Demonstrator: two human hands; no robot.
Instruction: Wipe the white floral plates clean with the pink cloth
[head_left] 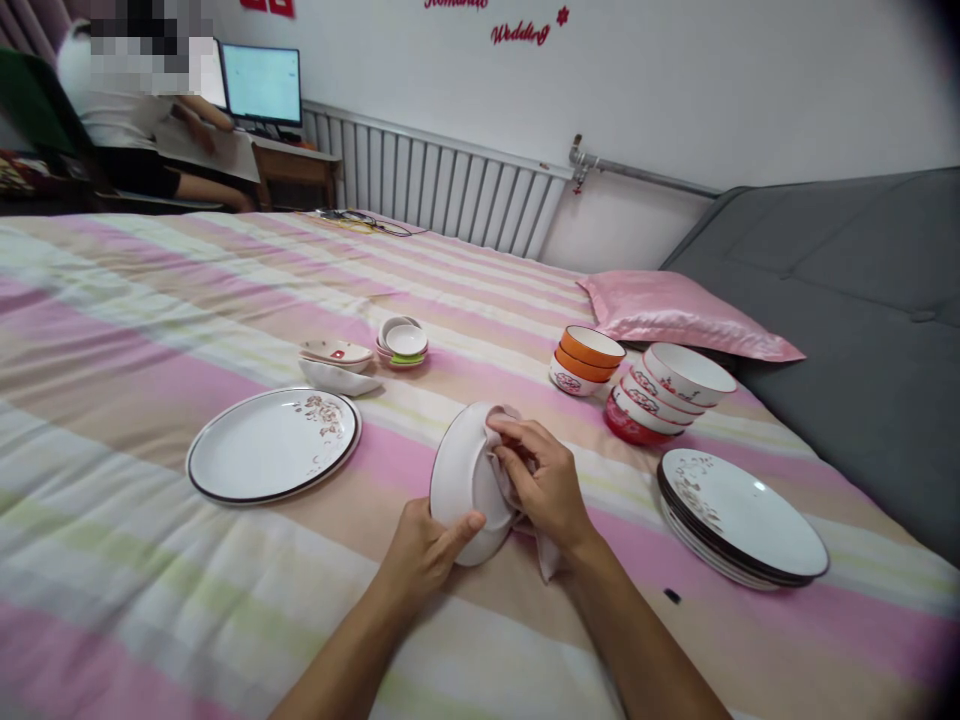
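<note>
A white plate (456, 470) is held tilted on edge above the bed, its underside toward me. My left hand (429, 548) grips its lower left rim, thumb on the underside and the other fingers behind. My right hand (544, 475) pinches a pale pink cloth (546, 552) against the plate's underside near the upper right; part of the cloth hangs below the hand. To the left lie oval white plates (259, 450) with dark rims and brown flowers. On the right is a stack of round plates (750, 505) with a similar flower pattern.
Behind stand small dishes (406, 340), shallow boat-shaped dishes (337, 375), orange bowls (592, 347) and a taller bowl stack (686, 375). A pink pillow (682, 315) leans by the grey headboard (840, 330). A small black piece (672, 596) lies on the striped bedspread. A person (124, 110) sits at a desk.
</note>
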